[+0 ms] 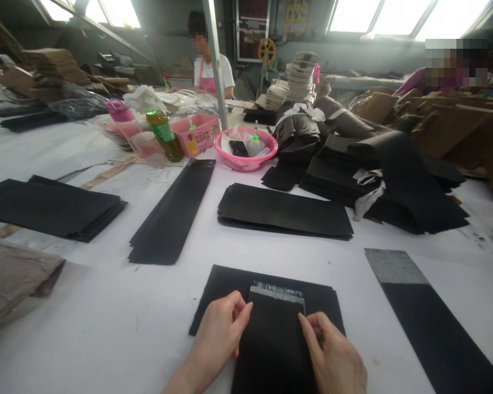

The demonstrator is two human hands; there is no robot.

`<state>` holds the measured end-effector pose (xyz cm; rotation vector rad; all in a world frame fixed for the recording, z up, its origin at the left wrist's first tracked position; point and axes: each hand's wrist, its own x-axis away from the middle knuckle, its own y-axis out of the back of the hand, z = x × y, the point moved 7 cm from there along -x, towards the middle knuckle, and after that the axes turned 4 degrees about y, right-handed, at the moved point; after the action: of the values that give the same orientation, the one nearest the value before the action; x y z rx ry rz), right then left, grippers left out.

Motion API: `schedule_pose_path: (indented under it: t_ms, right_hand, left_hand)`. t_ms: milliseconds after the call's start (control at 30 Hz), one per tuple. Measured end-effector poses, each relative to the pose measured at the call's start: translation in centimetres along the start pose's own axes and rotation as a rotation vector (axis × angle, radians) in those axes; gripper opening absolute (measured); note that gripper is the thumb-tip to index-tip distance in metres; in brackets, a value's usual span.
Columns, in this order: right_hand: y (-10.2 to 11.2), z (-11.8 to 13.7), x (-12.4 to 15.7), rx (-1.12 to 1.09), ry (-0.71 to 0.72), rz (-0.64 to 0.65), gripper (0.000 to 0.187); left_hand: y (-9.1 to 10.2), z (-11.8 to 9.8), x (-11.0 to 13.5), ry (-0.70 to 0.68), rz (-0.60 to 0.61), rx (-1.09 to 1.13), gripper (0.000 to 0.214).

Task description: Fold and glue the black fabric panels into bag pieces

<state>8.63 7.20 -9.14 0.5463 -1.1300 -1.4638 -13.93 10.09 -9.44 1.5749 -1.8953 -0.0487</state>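
Note:
My left hand pinches the left edge of a narrow black strip near its far end. On the opposite edge, the thumb and fingers of my right hand close on the same strip. A ragged grey-white band runs across the strip's far end. Beneath it lies a wider black sheet, flat on the white table, its middle covered by the strip and my hands. To the right is another long black strip with a grey end section.
Stacks of black pieces lie ahead, ahead-left and far left. Behind them are a pink basin with a phone, a pink basket and a green-labelled bottle. Brown fabric sits at left. Two people work beyond.

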Motion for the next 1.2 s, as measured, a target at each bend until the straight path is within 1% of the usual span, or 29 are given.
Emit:
schedule_pose_path:
  t_ms: [300, 500, 867, 1200]
  right_hand:
    - [0.17, 0.38, 0.02, 0.012, 0.015, -0.012, 0.041]
    - [0.54, 0.72, 0.06, -0.002, 0.007, -0.055, 0.036]
    - [0.33, 0.61, -0.08, -0.043, -0.034, -0.01, 0.035]
    - [0.12, 0.51, -0.19, -0.032, -0.064, 0.029, 0.035]
  left_hand:
    - [-0.03, -0.11, -0.17, 0.0, 0.01, -0.013, 0.04]
    - [-0.4, 0.54, -0.64, 0.038, 0.035, -0.027, 0.039]
    - [-0.33, -0.4, -0.4, 0.056, 0.074, -0.078, 0.036]
    - [-0.64, 0.48, -0.75, 0.041, 0.035, -0.091, 0.039]
